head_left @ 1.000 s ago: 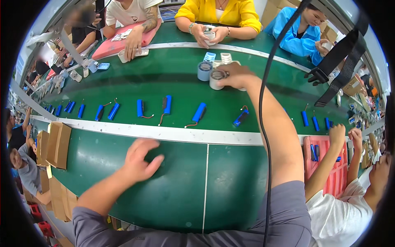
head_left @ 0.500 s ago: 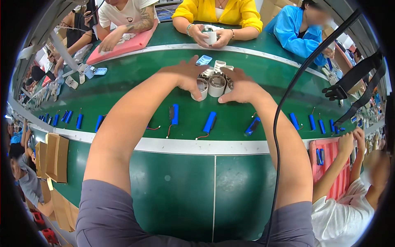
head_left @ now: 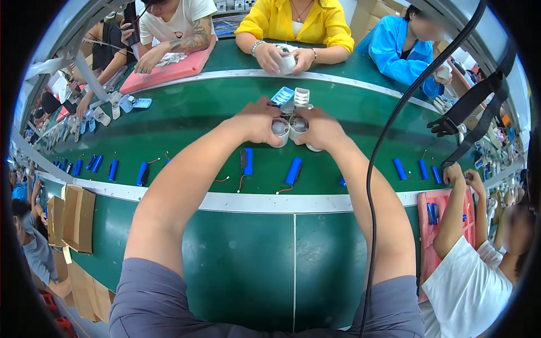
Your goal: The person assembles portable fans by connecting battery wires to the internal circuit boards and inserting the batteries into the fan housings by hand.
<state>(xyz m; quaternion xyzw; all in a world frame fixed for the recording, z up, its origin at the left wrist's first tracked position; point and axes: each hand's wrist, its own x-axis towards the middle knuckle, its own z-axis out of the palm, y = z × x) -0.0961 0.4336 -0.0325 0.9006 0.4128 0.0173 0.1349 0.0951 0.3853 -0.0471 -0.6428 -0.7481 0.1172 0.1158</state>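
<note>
Both my arms reach forward over the green belt to a cluster of white round plastic housings. My left hand [head_left: 261, 121] is closed round the left white housing [head_left: 280, 138], thumb on its near side. My right hand [head_left: 320, 128] is closed on the white housing next to it [head_left: 298, 123]. Their open round ends face me, and they stand close together. Part of another pale piece [head_left: 314, 149] shows beneath my right hand. Just beyond my fingers are a light blue plastic part [head_left: 283, 95] and a white ribbed part [head_left: 302, 96]. My fingers hide the rest of the cluster.
Blue battery packs [head_left: 293, 170] with thin wires lie in a row along the belt's near edge. A black cable [head_left: 389, 135] hangs by my right arm. Co-workers sit across the belt and at right, beside a pink tray [head_left: 429, 239]. Cardboard boxes [head_left: 78, 217] stand at left.
My hands, spread around the housings before, have come together and closed on two of them. The batteries have shifted slightly in view. The person at right has moved their hands toward the belt.
</note>
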